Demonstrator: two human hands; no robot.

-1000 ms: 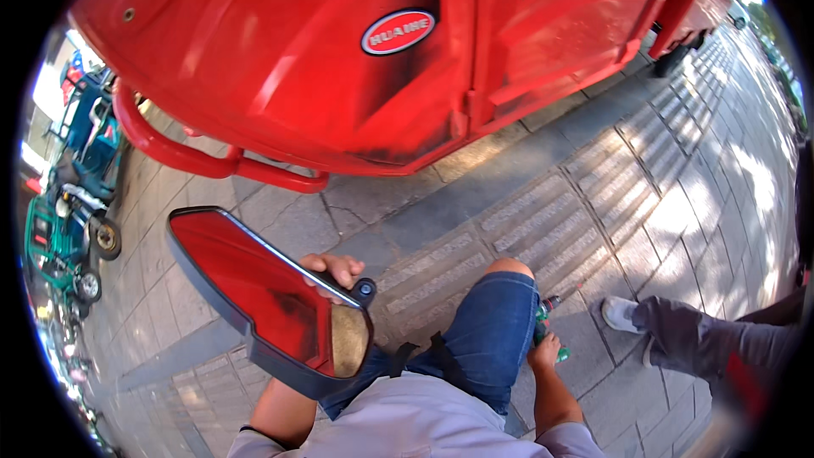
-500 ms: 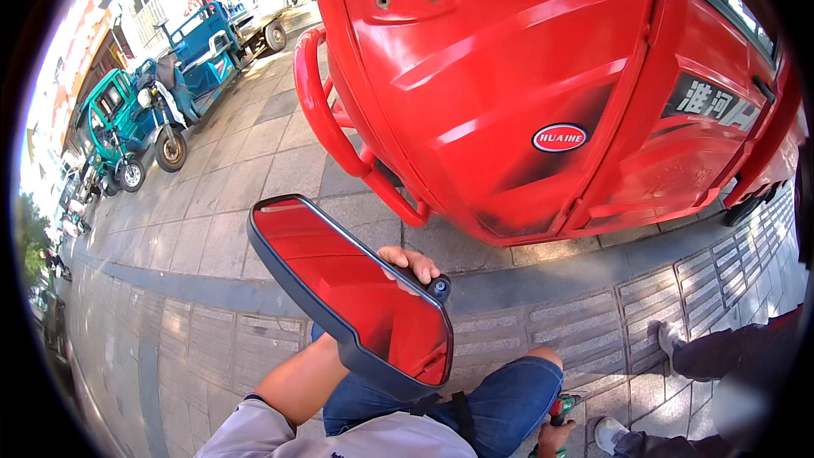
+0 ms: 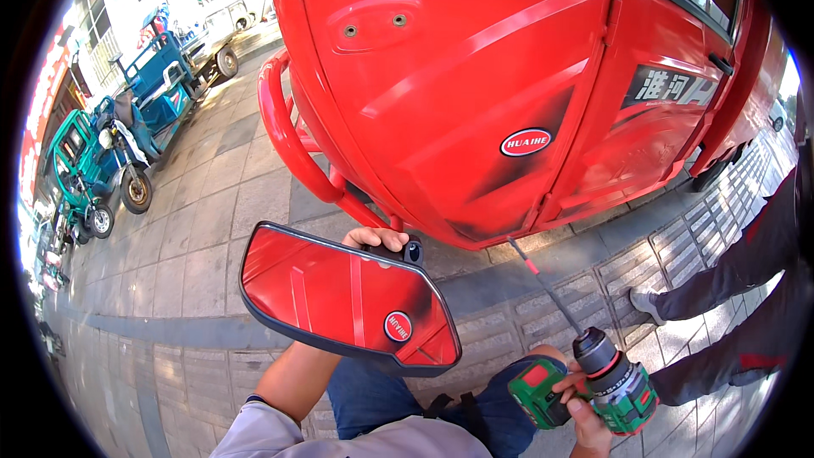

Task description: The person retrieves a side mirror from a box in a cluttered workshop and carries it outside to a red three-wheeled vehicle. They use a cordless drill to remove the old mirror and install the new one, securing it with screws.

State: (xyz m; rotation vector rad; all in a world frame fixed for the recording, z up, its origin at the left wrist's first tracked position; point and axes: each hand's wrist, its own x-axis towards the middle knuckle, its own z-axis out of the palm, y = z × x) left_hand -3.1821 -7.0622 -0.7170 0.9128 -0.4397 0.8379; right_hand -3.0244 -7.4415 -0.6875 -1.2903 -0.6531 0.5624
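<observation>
My left hand [image 3: 376, 238] grips a large side mirror [image 3: 339, 293] with a black housing by its mount, fingers curled over the top. Red bodywork reflects in its glass. In my right hand [image 3: 589, 422] is a green and black cordless drill [image 3: 623, 390], its long thin bit [image 3: 555, 298] pointing up and forward to the left. Beyond both hands stands a red vehicle cab [image 3: 441, 76]. A raised plate [image 3: 374, 24] with two bolt holes sits high on its front panel, apart from the mirror.
A red tubular bumper [image 3: 275, 131] curves out at the cab's left. Teal and blue three-wheelers [image 3: 80, 157] are parked at far left. Close on my right are a person's dark-trousered legs [image 3: 721, 288]. Paving tiles [image 3: 195, 237] cover the ground.
The drill has come up from the lower edge into full view in my right hand. The mirror has turned flatter, its glass reflecting the front panel. The cab sits slightly further left in view.
</observation>
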